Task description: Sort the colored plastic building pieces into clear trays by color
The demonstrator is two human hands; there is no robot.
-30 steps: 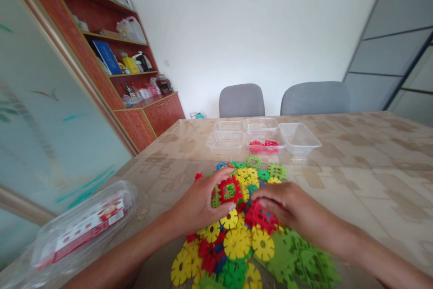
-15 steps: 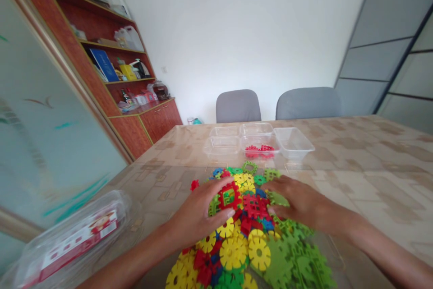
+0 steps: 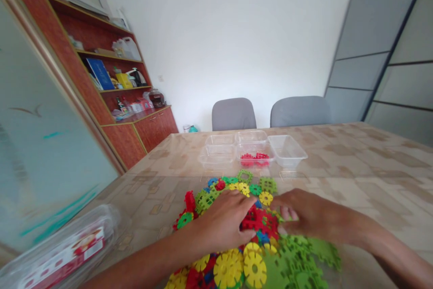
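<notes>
A heap of plastic interlocking building pieces lies before me: red square lattice pieces [image 3: 260,221], yellow notched discs [image 3: 255,269], green lattice pieces [image 3: 294,259] and some blue ones. My left hand [image 3: 228,219] reaches over the heap's middle, thumb and fingers closed around the left side of the red lattice pieces. From the right, my right hand [image 3: 301,212] has its fingers curled and its thumb at the right edge of the same red pieces. Parts of the fingertips are hidden, so the exact grip is unclear.
Beyond the heap stand several clear plastic containers [image 3: 216,156]; one of them holds red pieces [image 3: 254,159]. A clear package with a red and white label [image 3: 67,257] lies at the left. Two grey chairs [image 3: 233,114] stand behind the patterned table [image 3: 358,162].
My left hand has moved right onto the red lattice pieces and closed from a wide spread. My right hand's fingers have curled. Some red pieces shifted; the view has tilted slightly upward.
</notes>
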